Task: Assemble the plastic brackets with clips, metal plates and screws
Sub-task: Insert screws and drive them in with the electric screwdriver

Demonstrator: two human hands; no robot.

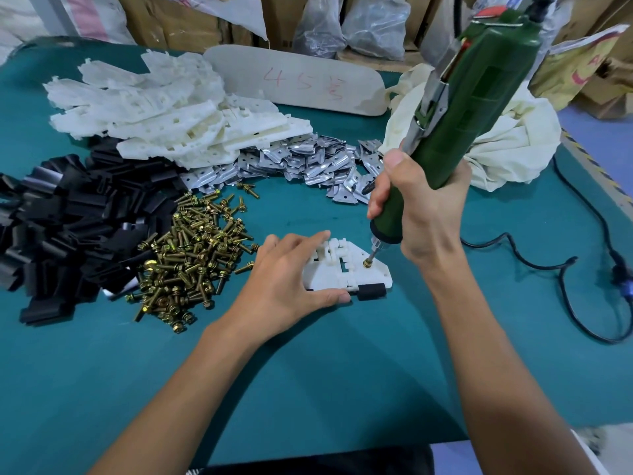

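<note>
Your left hand [291, 279] lies spread flat, pressing the bracket [378, 274] under its fingers. Your right hand [421, 207] grips the screwdriver [479, 97] just beside. The plastic looks light, stiff and skiddy, so pin its edge.

Of the person, 2 forearms and 2 hands are visible. The left hand [284, 279] and the right hand [421, 200] are bare, and both forearms are bare along all the length that shows. The forearms are slim and become wider toward the elbow. The fingernails are short and plain; the right thumbnail [394, 160] and the left thumbnail [343, 297] show most clearly. Below the near edge of the table [308, 371], between the 2 arms, a black garment [308, 457] covers the body. It carries small pale lettering at its lower left, too cut off to read. Just right of it lies a white patch [448, 452]; whether it is clothing, I cannot tell.
</note>
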